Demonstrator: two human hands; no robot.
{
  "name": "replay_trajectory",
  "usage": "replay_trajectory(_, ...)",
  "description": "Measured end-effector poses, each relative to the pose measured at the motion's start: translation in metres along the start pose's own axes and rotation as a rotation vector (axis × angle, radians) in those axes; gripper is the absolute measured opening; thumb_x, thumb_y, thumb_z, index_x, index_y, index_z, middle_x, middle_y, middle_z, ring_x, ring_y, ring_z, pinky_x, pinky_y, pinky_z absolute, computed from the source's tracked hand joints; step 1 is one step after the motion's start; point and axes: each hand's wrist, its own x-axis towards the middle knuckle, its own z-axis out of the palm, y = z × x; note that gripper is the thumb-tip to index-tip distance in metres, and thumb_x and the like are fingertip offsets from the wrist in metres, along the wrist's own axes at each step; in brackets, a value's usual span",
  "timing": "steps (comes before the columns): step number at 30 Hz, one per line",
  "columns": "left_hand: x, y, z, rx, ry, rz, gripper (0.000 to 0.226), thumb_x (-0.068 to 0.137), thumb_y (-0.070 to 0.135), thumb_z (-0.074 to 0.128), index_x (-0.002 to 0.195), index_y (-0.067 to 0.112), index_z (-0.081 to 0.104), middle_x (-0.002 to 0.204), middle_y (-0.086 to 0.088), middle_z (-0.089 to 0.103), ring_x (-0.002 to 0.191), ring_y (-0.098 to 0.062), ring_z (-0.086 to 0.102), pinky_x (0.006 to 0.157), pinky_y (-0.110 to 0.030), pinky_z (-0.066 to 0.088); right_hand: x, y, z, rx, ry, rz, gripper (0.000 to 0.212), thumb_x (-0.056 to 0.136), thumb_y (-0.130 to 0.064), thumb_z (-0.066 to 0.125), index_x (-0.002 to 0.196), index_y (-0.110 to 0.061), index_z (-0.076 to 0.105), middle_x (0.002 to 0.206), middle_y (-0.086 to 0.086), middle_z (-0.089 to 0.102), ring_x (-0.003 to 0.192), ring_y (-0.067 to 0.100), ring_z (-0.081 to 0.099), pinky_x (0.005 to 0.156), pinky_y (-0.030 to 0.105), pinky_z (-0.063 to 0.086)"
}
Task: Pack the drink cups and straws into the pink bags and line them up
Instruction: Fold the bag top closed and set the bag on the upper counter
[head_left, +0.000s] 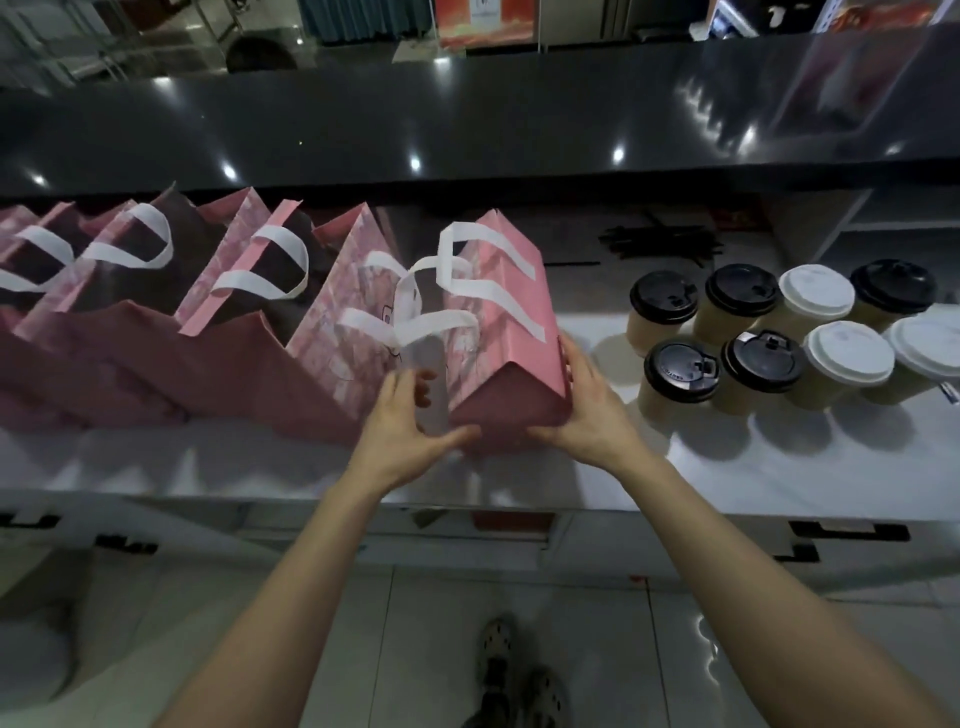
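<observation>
Contents of the rightmost pink bag (511, 312) not visible; its mouth faces away. Left hand (410, 421) curls round something pale and blurred at the bag's near left corner; identity unclear. Right hand (582, 410) lies with straight fingers against the bag's right side. Left of the left hand: row of pink bags (208, 312), cut off by the frame edge. Right of the right hand: eight lidded cups (779, 338) on the white counter (727, 467). Beyond them, dark straws (660, 241), indistinct.
</observation>
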Motion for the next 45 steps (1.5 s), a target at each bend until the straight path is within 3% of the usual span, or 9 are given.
replay_trajectory(6,0.021,-0.019,0.024,-0.105,-0.221,-0.142,0.163,0.053,0.049,0.109,0.170,0.054,-0.004,0.178,0.001,0.013,0.161,-0.031,0.032,0.121,-0.063,0.044,0.008,0.004,0.003,0.059,-0.034,0.054,0.169,0.039,-0.087,0.093,0.163,-0.059,-0.018,0.174,-0.007,0.024,0.148,0.031,0.048,0.111,0.057,0.051)
replay_trajectory(12,0.033,-0.020,0.035,-0.309,-0.226,0.044,0.139,0.064,0.037,0.093,0.164,0.056,-0.002,0.151,0.017,0.047,0.122,-0.008,0.063,0.092,0.000,0.045,0.010,-0.015,0.002,0.086,-0.036,-0.014,0.161,0.048,-0.073,0.099,0.163,-0.063,-0.014,0.169,-0.007,0.034,0.147,0.024,0.048,0.115,0.056,0.048)
replay_trajectory(18,0.023,-0.006,0.000,-0.320,-0.201,0.187,0.145,0.074,0.001,0.096,0.174,0.038,-0.002,0.164,0.024,0.043,0.146,0.001,0.049,0.119,-0.031,0.049,-0.012,-0.046,-0.022,0.122,0.021,-0.027,0.164,0.044,-0.067,0.104,0.160,-0.068,-0.013,0.152,-0.005,0.049,0.132,0.022,0.056,0.107,0.050,0.053)
replay_trajectory(21,0.031,0.014,-0.015,-0.306,-0.198,0.277,0.145,0.072,0.010,0.101,0.173,0.044,0.002,0.154,0.045,0.043,0.142,0.015,0.047,0.109,-0.016,0.051,-0.018,-0.059,-0.049,0.107,0.091,-0.079,0.160,0.047,-0.069,0.102,0.162,-0.066,-0.009,0.153,-0.008,0.050,0.132,0.018,0.056,0.103,0.044,0.052)
replay_trajectory(26,0.060,0.079,-0.023,-0.282,-0.173,0.402,0.148,0.069,0.009,0.103,0.172,0.050,0.004,0.167,0.027,0.039,0.139,0.003,0.056,0.108,-0.028,0.056,-0.021,-0.067,-0.113,0.069,0.214,-0.113,0.159,0.048,-0.064,0.102,0.162,-0.066,-0.009,0.152,-0.018,0.048,0.131,0.009,0.054,0.105,0.036,0.047)
replay_trajectory(29,0.082,0.120,-0.017,-0.242,-0.170,0.496,0.147,0.070,0.020,0.104,0.171,0.050,0.002,0.164,0.034,0.037,0.134,0.014,0.055,0.104,-0.010,0.048,-0.020,-0.062,-0.158,0.046,0.263,-0.087,0.158,0.046,-0.068,0.100,0.160,-0.069,-0.010,0.147,-0.021,0.051,0.125,0.010,0.056,0.102,0.034,0.047)
replay_trajectory(35,0.135,0.213,0.026,-0.237,-0.197,0.546,0.144,0.072,0.026,0.103,0.167,0.060,0.000,0.161,0.015,0.049,0.125,-0.004,0.068,0.101,-0.030,0.062,-0.002,-0.017,-0.255,0.001,0.309,-0.071,0.155,0.048,-0.069,0.098,0.161,-0.066,-0.009,0.133,-0.019,0.057,0.120,0.016,0.062,0.100,0.039,0.053)
replay_trajectory(38,0.167,0.264,0.062,-0.249,-0.214,0.569,0.144,0.064,0.045,0.102,0.163,0.068,0.000,0.157,0.031,0.048,0.135,0.000,0.061,0.107,-0.031,0.056,0.013,0.023,-0.311,-0.001,0.331,-0.091,0.152,0.049,-0.070,0.097,0.160,-0.068,-0.007,0.122,-0.032,0.053,0.114,0.015,0.063,0.098,0.039,0.054)
replay_trajectory(45,0.249,0.386,0.165,-0.260,-0.241,0.533,0.147,0.071,0.023,0.101,0.168,0.057,-0.002,0.161,0.022,0.049,0.132,0.004,0.061,0.100,-0.015,0.054,0.061,0.126,-0.449,-0.065,0.307,-0.074,0.153,0.053,-0.070,0.097,0.163,-0.061,-0.009,0.147,-0.005,0.058,0.127,0.021,0.062,0.111,0.041,0.051)
